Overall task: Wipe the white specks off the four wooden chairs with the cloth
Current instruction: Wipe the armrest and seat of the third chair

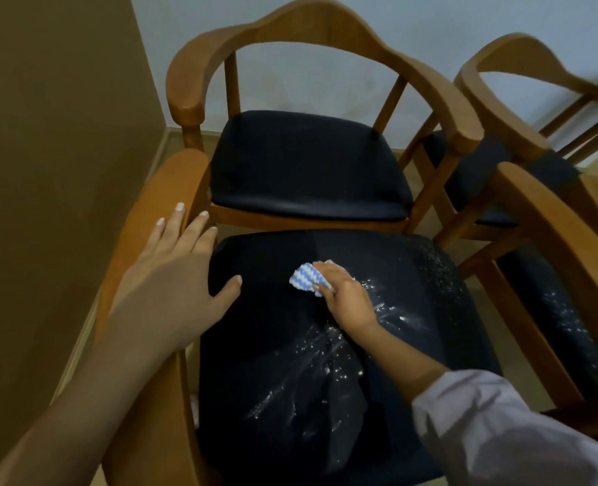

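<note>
While the cloth [307, 279] sits bunched under the right hand [347, 297] on the dark seat [262, 380] of the nearest chair [150, 433], the step in hand is judged to be the wiping of this seat. The right hand's fingers are curled round the blue-and-white cloth and press it to the upholstery near the seat's middle. White specks [325, 350] and smeared streaks lie on the seat beside and below that hand, toward the near edge and along the right side; the left part of the seat looks clean.

The left hand [175, 271] is flat, fingers straight and spread, resting on the chair's left armrest [164, 191] with the thumb over the seat edge. It holds nothing and appears to steady the chair.

The next move calls for strokes carried through the speckled patch to the seat's edge. Specks also show on the seat of the chair to the right [564, 320]. The far chair [308, 163] looks free of them.
</note>
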`<state>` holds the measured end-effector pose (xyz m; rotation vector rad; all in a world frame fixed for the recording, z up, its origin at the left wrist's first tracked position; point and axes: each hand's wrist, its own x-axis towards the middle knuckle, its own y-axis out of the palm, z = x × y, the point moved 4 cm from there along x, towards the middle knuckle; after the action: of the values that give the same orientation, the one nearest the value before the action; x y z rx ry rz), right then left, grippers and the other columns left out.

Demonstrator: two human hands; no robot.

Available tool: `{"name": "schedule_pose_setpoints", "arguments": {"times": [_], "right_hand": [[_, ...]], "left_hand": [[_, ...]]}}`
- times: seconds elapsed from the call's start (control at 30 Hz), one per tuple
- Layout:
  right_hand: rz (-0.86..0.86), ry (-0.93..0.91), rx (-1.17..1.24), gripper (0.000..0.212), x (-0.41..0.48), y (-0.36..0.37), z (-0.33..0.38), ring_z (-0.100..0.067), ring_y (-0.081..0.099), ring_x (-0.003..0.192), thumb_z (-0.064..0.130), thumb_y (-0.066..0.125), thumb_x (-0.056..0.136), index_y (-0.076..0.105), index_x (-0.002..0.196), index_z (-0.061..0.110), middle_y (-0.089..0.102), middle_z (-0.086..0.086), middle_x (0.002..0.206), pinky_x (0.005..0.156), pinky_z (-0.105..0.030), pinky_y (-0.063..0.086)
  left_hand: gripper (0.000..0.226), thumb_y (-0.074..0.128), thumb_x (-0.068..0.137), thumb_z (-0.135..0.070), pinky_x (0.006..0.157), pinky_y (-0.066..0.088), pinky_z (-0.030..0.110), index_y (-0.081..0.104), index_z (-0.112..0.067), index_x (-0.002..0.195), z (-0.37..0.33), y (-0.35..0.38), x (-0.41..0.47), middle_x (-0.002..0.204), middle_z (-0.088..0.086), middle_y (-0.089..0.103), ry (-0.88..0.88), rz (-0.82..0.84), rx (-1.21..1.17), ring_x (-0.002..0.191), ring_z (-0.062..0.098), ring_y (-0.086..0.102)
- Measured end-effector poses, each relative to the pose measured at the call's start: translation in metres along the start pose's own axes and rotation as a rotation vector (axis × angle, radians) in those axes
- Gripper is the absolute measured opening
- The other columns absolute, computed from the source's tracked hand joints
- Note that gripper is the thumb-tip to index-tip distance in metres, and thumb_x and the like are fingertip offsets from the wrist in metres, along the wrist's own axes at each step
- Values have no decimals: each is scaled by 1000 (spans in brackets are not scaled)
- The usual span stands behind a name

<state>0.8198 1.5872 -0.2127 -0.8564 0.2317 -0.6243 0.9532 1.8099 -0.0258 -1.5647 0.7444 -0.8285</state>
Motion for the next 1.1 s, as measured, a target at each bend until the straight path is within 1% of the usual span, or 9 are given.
{"name": "schedule_pose_setpoints", "arguments": {"times": [0.2,0.27,0.4,0.47,0.63,0.77,0.87,0.97,1.1], "right_hand": [[-61,82,1,38,54,0,-2,-13,37,138,20,56,96,56,133,26,54,4,139,109,-39,37],[-45,106,-19,37,69,-3,0,-17,40,136,22,55,97,55,134,27,55,1,138,106,-36,38],[-14,155,-53,36,102,-8,0,-22,57,116,28,55,96,57,132,27,64,-2,125,83,-26,40],[8,189,-79,34,118,-9,-2,-24,59,110,28,56,96,59,130,24,66,-4,120,78,-26,40],[79,243,-159,39,140,-9,-5,-28,58,110,30,57,95,56,131,16,64,-11,121,87,-34,46],[69,188,-125,39,128,-15,-7,-24,60,108,35,58,94,57,130,20,66,-6,118,80,-29,45],[63,166,-97,38,107,-22,-7,-23,60,110,36,60,93,61,128,23,67,-4,120,84,-28,46],[83,143,-129,41,80,-29,-1,-26,59,112,35,59,94,57,132,22,63,-6,126,90,-31,45],[109,117,-141,43,35,-35,8,-27,57,117,32,60,93,54,136,25,58,-6,135,93,-29,43]], "left_hand": [[80,27,82,-61,112,-1,30,33,-12,145,2,2,0,155,4,22,-28,-19,-46,145,19,5],[77,27,86,-61,111,-2,28,28,-13,146,3,2,0,156,3,20,-40,-26,-62,145,17,3],[81,27,82,-61,111,-2,27,25,-13,147,4,4,-1,156,1,20,-52,-37,-62,144,13,3],[83,25,81,-62,110,-3,26,24,-13,148,4,4,-1,156,0,19,-55,-35,-81,141,7,-1],[88,17,77,-65,110,-7,22,25,-14,148,4,3,0,156,-2,18,-50,-46,-143,136,-1,-7],[80,26,82,-59,113,1,26,34,-9,144,2,2,-1,153,3,27,-11,-68,-149,141,7,5],[78,28,83,-57,114,9,30,38,-7,141,-1,3,-3,150,6,35,24,-75,-180,142,13,17],[80,26,81,-59,113,8,28,36,-8,143,-2,4,-2,150,4,34,51,-72,-218,141,10,17],[68,44,91,-50,112,2,24,31,-11,145,-2,1,-1,152,3,29,40,-62,-248,143,12,15]]}}
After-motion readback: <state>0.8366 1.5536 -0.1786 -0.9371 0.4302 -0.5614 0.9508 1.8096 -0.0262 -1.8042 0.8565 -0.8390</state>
